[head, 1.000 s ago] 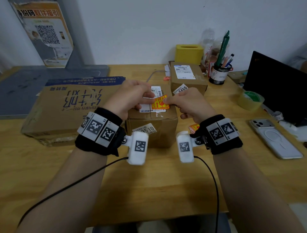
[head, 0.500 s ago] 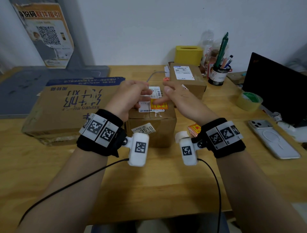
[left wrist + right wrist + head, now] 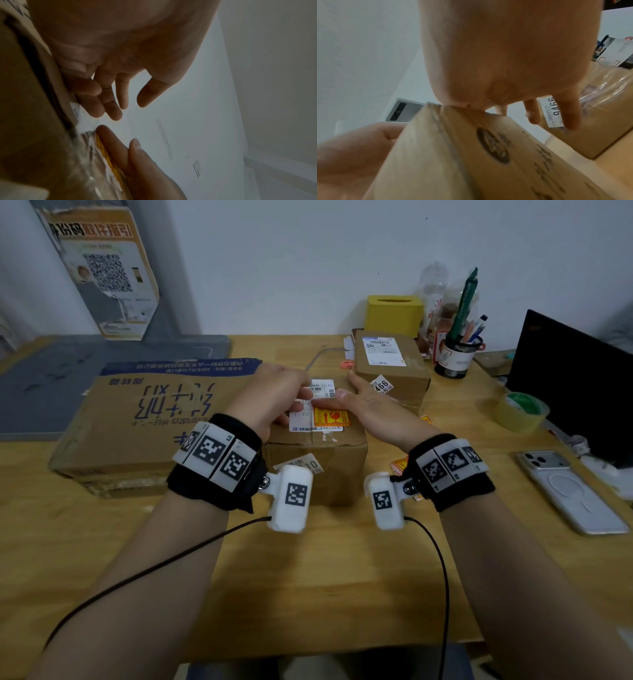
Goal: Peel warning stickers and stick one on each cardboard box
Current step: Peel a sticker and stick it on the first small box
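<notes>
At centre frame of the head view: warning sticker (image 3: 331,417), orange-yellow, flat on the top of the small cardboard box (image 3: 317,470), long axis running left-right across the frame, beside white shipping labels. Left hand (image 3: 270,398), fingers loosely extended, rests on the box top left of the sticker. Right hand (image 3: 371,405), fingers straight and spread, lies at the sticker's right edge. Left wrist view alone shows the sticker edge-on as a yellow line (image 3: 109,155) beneath a right fingertip. Right wrist view alone shows the "9466" label on the second box (image 3: 597,121). Large flat carton (image 3: 137,419) at left of the table (image 3: 308,594).
</notes>
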